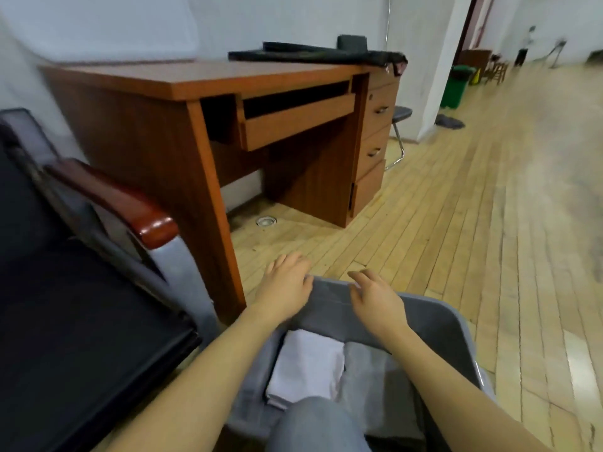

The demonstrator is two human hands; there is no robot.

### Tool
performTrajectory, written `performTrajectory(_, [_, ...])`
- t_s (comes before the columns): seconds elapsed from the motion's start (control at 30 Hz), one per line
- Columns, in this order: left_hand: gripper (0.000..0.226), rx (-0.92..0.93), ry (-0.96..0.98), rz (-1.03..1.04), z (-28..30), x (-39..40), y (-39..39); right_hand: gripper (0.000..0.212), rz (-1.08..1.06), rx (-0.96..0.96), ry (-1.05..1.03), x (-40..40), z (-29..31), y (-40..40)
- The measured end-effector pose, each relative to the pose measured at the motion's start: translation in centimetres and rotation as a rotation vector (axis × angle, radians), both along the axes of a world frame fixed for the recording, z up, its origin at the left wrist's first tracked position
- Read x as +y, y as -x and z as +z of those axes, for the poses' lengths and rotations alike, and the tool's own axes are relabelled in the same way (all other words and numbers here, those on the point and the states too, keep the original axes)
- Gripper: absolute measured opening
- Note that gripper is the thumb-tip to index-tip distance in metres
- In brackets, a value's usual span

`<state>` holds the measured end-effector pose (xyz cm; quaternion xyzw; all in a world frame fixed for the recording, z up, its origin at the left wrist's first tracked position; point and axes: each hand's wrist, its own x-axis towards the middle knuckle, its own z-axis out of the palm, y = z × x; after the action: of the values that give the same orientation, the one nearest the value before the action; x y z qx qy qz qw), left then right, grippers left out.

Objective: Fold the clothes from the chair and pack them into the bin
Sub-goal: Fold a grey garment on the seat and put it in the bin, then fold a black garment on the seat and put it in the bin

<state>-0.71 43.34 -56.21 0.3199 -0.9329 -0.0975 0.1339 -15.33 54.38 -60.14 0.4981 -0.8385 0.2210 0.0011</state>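
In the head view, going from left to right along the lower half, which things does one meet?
Black chair seat → red-brown armrest → left hand → right hand → far rim of the grey bin → wooden floor.

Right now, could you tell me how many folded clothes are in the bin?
2: a white folded garment at the left of the gray bin, a gray folded garment beside it. More may lie hidden underneath.
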Motion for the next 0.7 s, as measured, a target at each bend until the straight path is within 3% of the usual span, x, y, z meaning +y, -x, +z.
performTrajectory(0.37, [0.043,0.103,0.185,0.312,8.0,0.0,-21.1,0.031,0.442,-0.02,0.287,-7.1,8.5,-17.1])
performTrajectory(0.7, [0.043,0.021,0.211,0.785,8.0,4.0,-44.1,0.035,0.843,-0.016,0.245,-11.7,10.4,-39.0])
